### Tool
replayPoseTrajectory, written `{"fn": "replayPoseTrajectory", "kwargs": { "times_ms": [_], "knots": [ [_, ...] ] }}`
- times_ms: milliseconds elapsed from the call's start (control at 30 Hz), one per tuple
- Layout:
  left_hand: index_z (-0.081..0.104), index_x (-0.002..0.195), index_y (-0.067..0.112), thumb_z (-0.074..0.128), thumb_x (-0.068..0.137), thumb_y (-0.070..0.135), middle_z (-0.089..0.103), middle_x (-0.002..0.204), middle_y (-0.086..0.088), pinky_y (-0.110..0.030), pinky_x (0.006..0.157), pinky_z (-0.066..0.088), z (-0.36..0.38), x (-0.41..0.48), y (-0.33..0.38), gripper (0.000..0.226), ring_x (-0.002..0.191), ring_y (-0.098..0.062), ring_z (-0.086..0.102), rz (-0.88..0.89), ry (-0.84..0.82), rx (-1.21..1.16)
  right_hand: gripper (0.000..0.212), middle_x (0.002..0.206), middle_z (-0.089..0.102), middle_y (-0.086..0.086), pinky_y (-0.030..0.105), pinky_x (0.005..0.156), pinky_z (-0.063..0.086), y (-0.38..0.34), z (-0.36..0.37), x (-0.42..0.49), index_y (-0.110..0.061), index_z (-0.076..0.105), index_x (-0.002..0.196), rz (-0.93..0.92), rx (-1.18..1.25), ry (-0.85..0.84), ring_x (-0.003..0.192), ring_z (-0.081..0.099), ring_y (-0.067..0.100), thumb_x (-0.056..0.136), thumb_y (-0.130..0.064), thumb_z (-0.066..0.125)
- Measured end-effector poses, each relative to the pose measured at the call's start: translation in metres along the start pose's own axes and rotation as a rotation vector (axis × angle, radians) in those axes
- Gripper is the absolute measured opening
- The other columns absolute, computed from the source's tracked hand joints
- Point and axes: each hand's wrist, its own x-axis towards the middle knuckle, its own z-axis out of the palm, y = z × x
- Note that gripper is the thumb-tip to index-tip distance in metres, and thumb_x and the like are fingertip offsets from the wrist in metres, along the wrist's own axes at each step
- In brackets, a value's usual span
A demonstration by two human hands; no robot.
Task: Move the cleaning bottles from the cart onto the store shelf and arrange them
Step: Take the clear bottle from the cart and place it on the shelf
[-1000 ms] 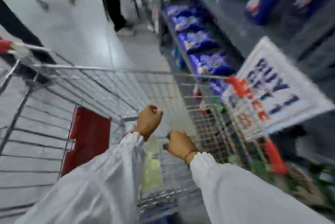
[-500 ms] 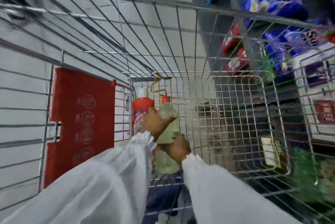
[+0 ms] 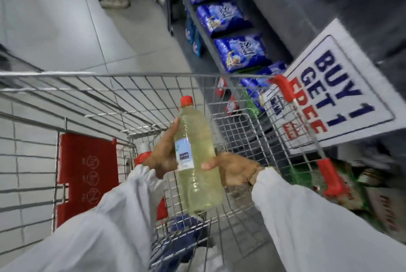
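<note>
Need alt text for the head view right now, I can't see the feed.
Both hands, left hand and right hand, hold a clear plastic bottle of pale yellow liquid with a red cap upright above the wire shopping cart. Blue bags line the shelf at right.

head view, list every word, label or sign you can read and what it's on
"BUY 1 GET 1": white promo sign on the shelf.
"FREE": red, same sign, partly hidden behind the cart frame.
Bottle label: too small to read.
Blue bags: print too blurred.
Red cart flap: icons only.

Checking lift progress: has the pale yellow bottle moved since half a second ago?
Yes. The pale yellow bottle rose from the cart floor toward its rim.
</note>
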Motion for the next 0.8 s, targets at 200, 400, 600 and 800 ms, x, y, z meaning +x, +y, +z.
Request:
{"fn": "replayPoseTrajectory", "kwargs": {
  "times_ms": [200, 400, 600, 800],
  "knots": [
    [0.071, 0.094, 0.011, 0.077, 0.068, 0.039, 0.076, 0.083, -0.005, -0.031, 0.072, 0.058, 0.119, -0.023, 0.019, 0.039, 0.075, -0.019, 0.071, 0.108, -0.222, 0.230, 0.082, 0.107, 0.070, 0.006, 0.038, 0.090, 0.052, -0.030, 0.048, -0.082, -0.007, 0.054, 0.121, -0.259, -0.065, -0.020, 0.097, 0.066, 0.022, 0.048, -0.026, 0.087],
    [0.071, 0.090, 0.011, 0.086, 0.048, 0.035, 0.073, 0.074, -0.005, -0.031, 0.062, 0.056, 0.235, -0.056, 0.005, 0.051, 0.064, -0.020, 0.070, 0.551, 0.042, 0.656, 0.057, 0.126, 0.059, 0.021, 0.045, 0.095, 0.050, -0.032, 0.100, -0.171, -0.007, 0.054, 0.125, -0.658, -0.258, 0.355, 0.106, 0.060, 0.031, 0.072, -0.005, 0.075],
    [0.073, 0.093, 0.013, 0.089, 0.043, 0.041, 0.078, 0.086, -0.008, -0.034, 0.068, 0.059, 0.331, -0.102, -0.044, 0.060, 0.075, -0.023, 0.073, 0.764, 0.045, 0.774, 0.047, 0.106, 0.072, 0.019, 0.040, 0.081, 0.057, -0.013, 0.144, -0.253, -0.009, 0.068, 0.105, -0.999, -0.303, 0.670, 0.094, 0.069, 0.031, 0.059, -0.006, 0.082],
    [0.071, 0.107, 0.017, 0.078, 0.065, 0.033, 0.076, 0.100, -0.007, -0.034, 0.073, 0.060, 0.397, -0.163, -0.081, 0.045, 0.088, -0.023, 0.073, 0.772, -0.369, 0.853, 0.038, 0.088, 0.078, 0.009, 0.037, 0.067, 0.060, 0.013, 0.180, -0.333, -0.017, 0.076, 0.084, -1.273, -0.205, 0.670, 0.081, 0.073, 0.026, 0.048, -0.010, 0.083]
  ]
}}
